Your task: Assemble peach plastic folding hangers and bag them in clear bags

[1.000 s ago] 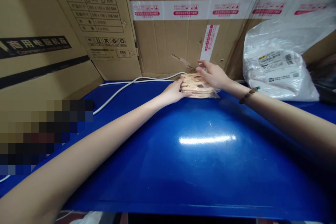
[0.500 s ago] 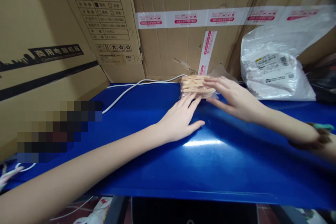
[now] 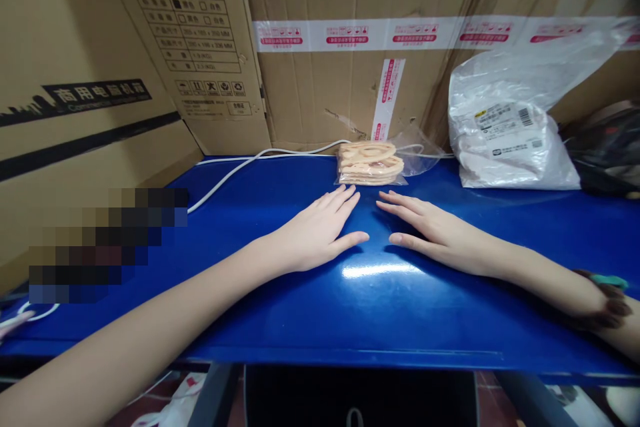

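Head | my left hand (image 3: 311,232) and right hand (image 3: 440,233): fingers spread, gripping nothing | bagged beige bundle (image 3: 369,171) just beyond, on bench (image 3: 320,327) | I'd touch lightly, avoid snagging loose film (image 3: 423,155)

Cream looped bundle (image 3: 370,170) in clear bag (image 3: 423,159)

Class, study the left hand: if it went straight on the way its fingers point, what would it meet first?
Most likely the clear packet of cream-coloured items, whose near edge lies just ahead of the fingertips of the left hand; any tiny gap is hard to judge.
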The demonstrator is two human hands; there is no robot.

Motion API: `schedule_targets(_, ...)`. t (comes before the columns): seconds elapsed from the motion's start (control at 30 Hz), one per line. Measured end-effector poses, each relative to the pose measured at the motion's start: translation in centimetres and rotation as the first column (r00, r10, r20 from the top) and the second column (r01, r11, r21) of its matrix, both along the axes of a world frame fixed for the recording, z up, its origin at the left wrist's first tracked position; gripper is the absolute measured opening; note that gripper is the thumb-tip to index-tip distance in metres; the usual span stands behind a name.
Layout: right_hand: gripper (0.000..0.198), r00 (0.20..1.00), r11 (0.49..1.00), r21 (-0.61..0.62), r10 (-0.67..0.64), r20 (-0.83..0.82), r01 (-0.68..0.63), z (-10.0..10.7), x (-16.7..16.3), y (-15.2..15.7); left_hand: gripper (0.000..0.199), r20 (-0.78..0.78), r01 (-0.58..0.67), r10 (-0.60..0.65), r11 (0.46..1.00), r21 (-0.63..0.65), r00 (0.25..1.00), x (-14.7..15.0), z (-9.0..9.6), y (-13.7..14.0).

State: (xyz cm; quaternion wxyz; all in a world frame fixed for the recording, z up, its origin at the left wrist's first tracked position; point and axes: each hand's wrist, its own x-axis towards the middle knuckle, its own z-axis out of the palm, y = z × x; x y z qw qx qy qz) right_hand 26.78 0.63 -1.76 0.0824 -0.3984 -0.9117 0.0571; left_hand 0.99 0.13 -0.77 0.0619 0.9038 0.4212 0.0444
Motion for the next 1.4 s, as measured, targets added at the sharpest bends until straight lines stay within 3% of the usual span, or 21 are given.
schedule_targets(0.17, 0.078, 1.000, 0.998, -0.070, -0.010, 0.026, 0.011, -0.20, -0.10, -0.07, 0.082, -0.043, -0.005, 0.001, 0.996, -0.089, 0.999, 0.34, -0.54, 0.06)
schedule_targets(0.63, 0.072, 0.999, 1.000, -0.014, 0.011, 0.042, -0.011, -0.07, -0.02, -0.16, 0.076, -0.120, 0.015, -0.014, 1.000, 0.011, 0.993, 0.47, -0.69, -0.14)
schedule_targets(1.4, 0.069, 0.999, 0.999, 0.047, 0.025, 0.035, -0.027, -0.30, 0.00, -0.24, 0.075, -0.134, 0.016, -0.011, 0.999, 0.030, 0.991, 0.53, -0.47, -0.27)
